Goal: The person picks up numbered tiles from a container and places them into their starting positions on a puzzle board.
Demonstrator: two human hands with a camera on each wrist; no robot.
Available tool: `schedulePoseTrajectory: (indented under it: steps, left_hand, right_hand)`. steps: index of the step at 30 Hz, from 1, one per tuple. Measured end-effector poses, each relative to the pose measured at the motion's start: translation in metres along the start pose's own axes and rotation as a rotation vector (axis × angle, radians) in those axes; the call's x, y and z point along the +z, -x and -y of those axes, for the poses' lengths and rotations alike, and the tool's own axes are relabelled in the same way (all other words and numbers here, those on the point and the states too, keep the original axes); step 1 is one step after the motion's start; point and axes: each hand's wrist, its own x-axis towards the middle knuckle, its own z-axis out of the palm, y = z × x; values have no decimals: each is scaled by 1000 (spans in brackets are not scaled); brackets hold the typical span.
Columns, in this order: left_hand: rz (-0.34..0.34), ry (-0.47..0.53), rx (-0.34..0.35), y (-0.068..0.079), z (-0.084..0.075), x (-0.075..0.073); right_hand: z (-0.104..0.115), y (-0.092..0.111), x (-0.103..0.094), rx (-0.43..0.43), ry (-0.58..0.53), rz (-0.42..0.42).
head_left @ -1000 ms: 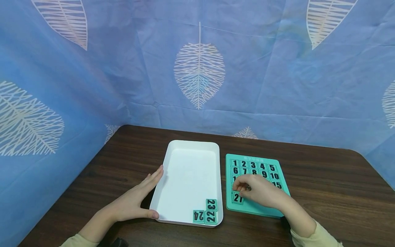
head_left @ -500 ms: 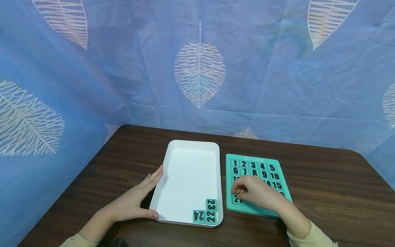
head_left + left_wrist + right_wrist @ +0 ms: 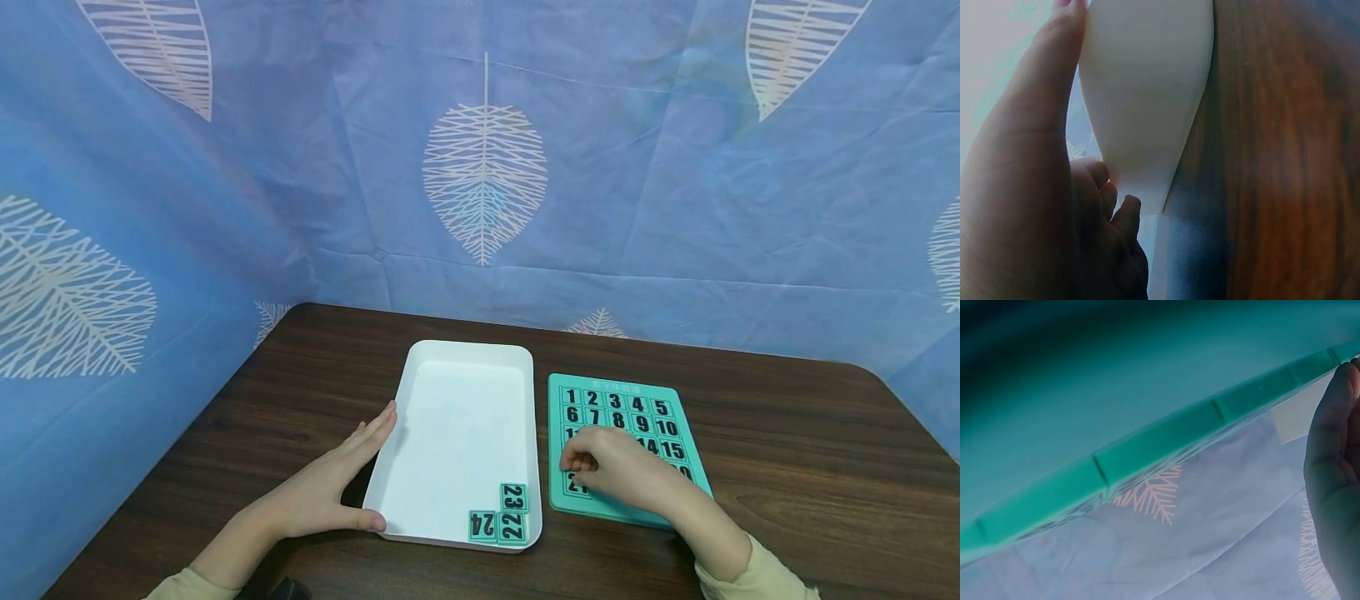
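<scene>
A white tray (image 3: 461, 442) lies in the middle of the head view. My left hand (image 3: 330, 487) rests along its left side, fingers extended and thumb at the near left corner; the left wrist view shows the tray wall (image 3: 1147, 94) beside the fingers. In the tray's near right corner lie number tiles 23 (image 3: 514, 497), 22 (image 3: 513, 528) and 24 (image 3: 483, 526). Right of it sits a teal number puzzle board (image 3: 558, 500). My right hand (image 3: 618, 468) bends its fingers over the board's lower left, touching near tile 21 (image 3: 573, 483). Whether a tile is pinched is hidden.
Both the tray and the board lie on a dark wooden table (image 3: 787, 442). A blue cloth (image 3: 600, 167) with white leaf prints hangs behind and at the sides. A small black object (image 3: 291, 590) shows at the bottom edge near the left forearm.
My right hand has shifted slightly left on the board, covering part of tile 21 and uncovering tiles at its right. My left hand, the tray and its tiles stay still.
</scene>
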Motion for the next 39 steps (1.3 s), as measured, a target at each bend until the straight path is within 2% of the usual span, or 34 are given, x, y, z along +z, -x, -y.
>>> schedulePoseTrajectory:
  steps: [11, 16, 20, 25, 30, 34, 39]
  left_hand:
    - [4, 0, -8, 0, 1, 0]
    - [1, -3, -11, 0, -1, -1]
    - [1, 4, -6, 0, -1, -1]
    - [4, 7, -8, 0, 0, 0]
    - [-2, 3, -1, 1, 0, 0]
    - [-4, -2, 12, 1, 1, 0]
    - [-7, -15, 27, 0, 2, 0]
  right_hand:
    - [9, -1, -1, 10, 68, -41]
    - [21, -4, -3, -39, 75, -72]
    - [30, -7, -1, -112, 42, -77]
    - [39, -13, 5, -214, -53, -3]
    - [45, -21, 12, -268, -105, 90]
    - [49, -27, 17, -290, -123, 158]
    - [53, -31, 23, -272, -130, 224]
